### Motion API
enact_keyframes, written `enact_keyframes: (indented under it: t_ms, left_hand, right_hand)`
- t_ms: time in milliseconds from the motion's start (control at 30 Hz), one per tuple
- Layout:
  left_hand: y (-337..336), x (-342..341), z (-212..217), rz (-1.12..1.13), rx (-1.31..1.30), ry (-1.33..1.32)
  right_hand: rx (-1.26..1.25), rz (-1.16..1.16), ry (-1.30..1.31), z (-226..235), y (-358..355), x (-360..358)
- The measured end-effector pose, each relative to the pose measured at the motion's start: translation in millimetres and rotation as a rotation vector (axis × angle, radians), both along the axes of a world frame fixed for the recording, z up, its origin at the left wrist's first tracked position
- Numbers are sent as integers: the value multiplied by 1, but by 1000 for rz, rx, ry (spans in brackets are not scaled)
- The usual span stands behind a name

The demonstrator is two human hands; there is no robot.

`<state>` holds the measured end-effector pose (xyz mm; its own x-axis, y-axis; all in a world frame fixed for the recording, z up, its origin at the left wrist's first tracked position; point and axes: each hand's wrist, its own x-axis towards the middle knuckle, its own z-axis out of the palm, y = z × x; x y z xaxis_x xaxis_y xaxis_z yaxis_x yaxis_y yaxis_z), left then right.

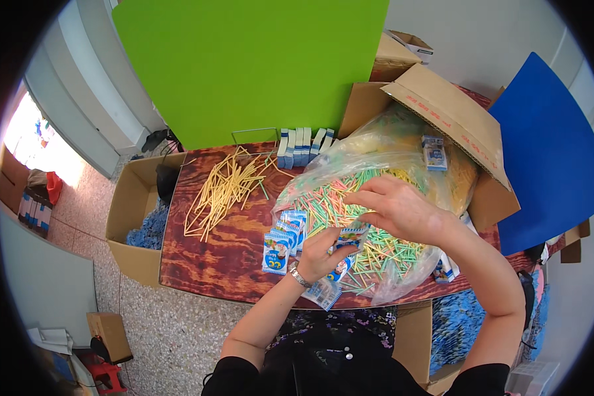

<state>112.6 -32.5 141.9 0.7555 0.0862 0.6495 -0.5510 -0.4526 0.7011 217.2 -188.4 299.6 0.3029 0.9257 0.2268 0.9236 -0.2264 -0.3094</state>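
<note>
My left hand, wearing a metal watch, is closed on a small blue and white packet at the front of the table. Just beyond it, my right hand hovers with curled fingers over a heap of short pink, green and yellow sticks. Whatever lies between its fingertips is too small to make out. The sticks spill from a clear plastic bag. Several filled blue and white packets overlap left of my left hand, and another packet lies at the table's front edge.
Long pale-yellow sticks lie loose on the wood-patterned table. Behind them stand stacks of packets. An open cardboard box holds the bag at right, beside a blue board. Another box flanks the table's left side.
</note>
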Motion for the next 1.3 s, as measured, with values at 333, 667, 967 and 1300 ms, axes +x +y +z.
enact_keyframes:
  t_ms: [333, 667, 967, 1300]
  left_hand:
    - [19, -25, -5, 19, -342, 302]
    - [140, -106, -112, 305, -139, 648]
    - [93, -64, -143, 534, 117, 407]
    - [58, -57, -63, 457, 339, 186]
  right_hand:
    - [136, 98, 45, -50, 18, -28]
    - [-152, -402, 59, -205, -16, -33]
    - [-68, -408, -33, -247, -16, -48]
    - [-27, -323, -347, -182, -46, -54]
